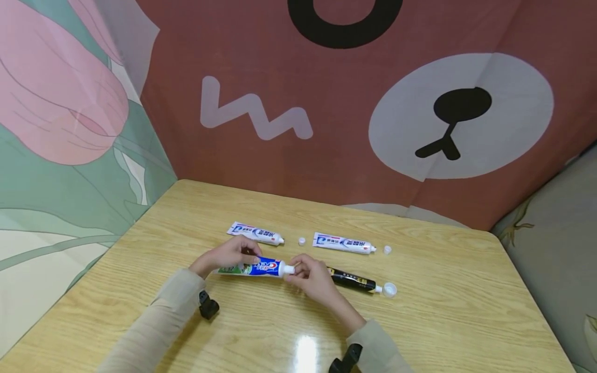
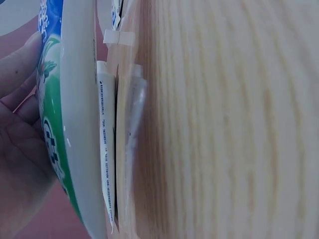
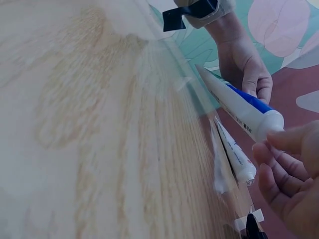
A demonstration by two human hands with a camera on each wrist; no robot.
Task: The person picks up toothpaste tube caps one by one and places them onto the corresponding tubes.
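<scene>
A blue, green and white toothpaste tube [image 1: 268, 267] is held above the table by my left hand [image 1: 231, 255], thumb and fingers gripping its body. The tube's white cap end [image 1: 288, 270] points right. At that end my right hand [image 1: 316, 281] pinches the toothpaste cap between thumb and finger; in the right wrist view the fingers [image 3: 286, 142] partly hide it. A black toothpaste tube [image 1: 353, 281] lies just beyond my right hand, its left end hidden. To its right sits a loose round cap [image 1: 389, 289].
Farther back lie two white toothpaste tubes, one on the left [image 1: 256, 233] and one on the right [image 1: 343, 243]. Small white caps sit near their nozzles, a left cap [image 1: 301, 241] and a right cap [image 1: 387, 249]. A printed cloth [image 1: 261, 166] hangs behind the wooden table [image 1: 261, 321].
</scene>
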